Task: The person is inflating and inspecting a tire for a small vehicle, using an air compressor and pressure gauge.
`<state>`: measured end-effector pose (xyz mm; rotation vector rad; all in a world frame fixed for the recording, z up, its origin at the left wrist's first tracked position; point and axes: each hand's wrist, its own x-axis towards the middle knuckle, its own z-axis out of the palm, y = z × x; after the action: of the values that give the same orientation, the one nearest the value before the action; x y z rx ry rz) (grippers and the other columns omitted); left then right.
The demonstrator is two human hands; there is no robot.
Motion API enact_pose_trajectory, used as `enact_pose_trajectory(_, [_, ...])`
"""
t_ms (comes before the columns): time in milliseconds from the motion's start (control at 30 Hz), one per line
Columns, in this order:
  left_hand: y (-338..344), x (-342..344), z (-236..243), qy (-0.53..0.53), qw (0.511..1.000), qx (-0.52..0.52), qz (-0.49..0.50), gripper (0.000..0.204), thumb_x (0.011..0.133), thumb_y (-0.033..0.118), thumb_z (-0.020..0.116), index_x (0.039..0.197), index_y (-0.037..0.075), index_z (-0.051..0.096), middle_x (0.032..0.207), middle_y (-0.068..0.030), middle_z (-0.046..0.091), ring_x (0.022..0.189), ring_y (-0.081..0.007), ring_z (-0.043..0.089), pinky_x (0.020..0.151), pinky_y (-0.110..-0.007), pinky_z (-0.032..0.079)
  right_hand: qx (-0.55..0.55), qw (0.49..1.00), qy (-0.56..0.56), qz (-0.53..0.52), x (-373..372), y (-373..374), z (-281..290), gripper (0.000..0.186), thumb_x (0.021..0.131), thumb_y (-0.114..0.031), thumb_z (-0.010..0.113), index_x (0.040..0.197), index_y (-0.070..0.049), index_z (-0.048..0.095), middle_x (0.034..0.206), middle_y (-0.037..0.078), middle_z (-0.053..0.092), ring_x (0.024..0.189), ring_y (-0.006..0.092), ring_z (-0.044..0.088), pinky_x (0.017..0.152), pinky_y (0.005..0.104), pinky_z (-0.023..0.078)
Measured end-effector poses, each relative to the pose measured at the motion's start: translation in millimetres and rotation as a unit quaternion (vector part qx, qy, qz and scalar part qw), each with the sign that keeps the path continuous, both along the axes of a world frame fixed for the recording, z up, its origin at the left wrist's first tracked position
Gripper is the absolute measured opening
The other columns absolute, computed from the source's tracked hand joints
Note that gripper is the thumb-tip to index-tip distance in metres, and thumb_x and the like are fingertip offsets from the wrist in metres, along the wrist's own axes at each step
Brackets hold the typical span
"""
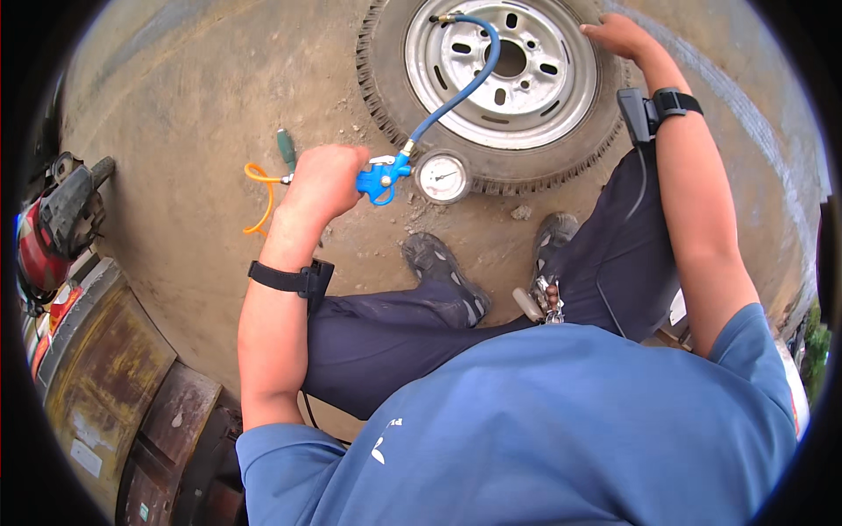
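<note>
My left hand is closed round a blue tire inflator gun, its grip hidden in the fist. A round dial gauge sits on the gun's right side. From the gun a blue hose curves up over the wheel, its brass end at the left part of the silver rim. The tire lies flat on the ground. On its right side rests my right hand, fingers apart, holding nothing. A thin orange air line runs behind my left wrist.
A green-handled tool lies on the ground beyond my left hand. My shoes stand just short of the tire. To the left are a red and black machine and a worn rusty metal panel. Small stones lie near the tire.
</note>
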<state>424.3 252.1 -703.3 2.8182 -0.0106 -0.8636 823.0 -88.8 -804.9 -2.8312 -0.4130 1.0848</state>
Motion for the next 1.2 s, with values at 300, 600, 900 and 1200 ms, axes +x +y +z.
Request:
enact_pose_trajectory(300, [20.9, -8.9, -29.0, 0.000, 0.999, 0.035, -0.007, 0.015, 0.078, 0.016, 0.075, 0.087, 0.009, 0.066, 0.084, -0.0160, 0.071, 0.086, -0.0395, 0.071, 0.075, -0.050, 0.057, -0.047, 0.993, -0.027, 0.107, -0.3, 10.8, 7.7, 0.073, 0.088, -0.053, 0.074, 0.127, 0.007, 0.068, 0.128, 0.035, 0.066, 0.127, 0.0468, 0.061, 0.110, 0.0483, 0.047])
enact_pose_trajectory(600, [19.3, 11.1, -28.9, 0.023, 0.999, 0.039, -0.024, 0.011, 0.077, 0.007, 0.071, 0.088, 0.009, 0.069, 0.088, -0.0157, 0.073, 0.089, -0.0381, 0.073, 0.075, -0.050, 0.058, -0.068, 0.984, -0.044, 0.160, 6.2, 1.1, -2.0, 0.073, 0.090, -0.054, 0.072, 0.135, 0.002, 0.064, 0.138, 0.034, 0.059, 0.137, 0.0470, 0.049, 0.115, 0.0488, 0.042])
enact_pose_trajectory(900, [16.4, 13.3, -28.9, 0.046, 0.998, 0.048, -0.021, 0.013, 0.078, 0.009, 0.071, 0.091, 0.010, 0.071, 0.089, -0.0142, 0.074, 0.089, -0.0373, 0.074, 0.075, -0.050, 0.059, -0.058, 0.981, -0.068, 0.174, 5.0, 1.9, -6.3, 0.069, 0.089, -0.056, 0.071, 0.123, 0.004, 0.070, 0.130, 0.033, 0.065, 0.129, 0.0489, 0.056, 0.110, 0.0508, 0.046])
enact_pose_trajectory(1200, [21.7, 6.7, -47.2, -0.015, 0.999, 0.022, -0.025, 0.014, 0.077, 0.019, 0.075, 0.083, 0.009, 0.067, 0.079, -0.0165, 0.071, 0.082, -0.0396, 0.072, 0.073, -0.051, 0.058, -0.091, 0.968, -0.075, 0.220, 4.4, 3.8, 1.0, 0.073, 0.092, -0.062, 0.064, 0.118, 0.005, 0.073, 0.126, 0.030, 0.068, 0.126, 0.0474, 0.059, 0.113, 0.0482, 0.043])
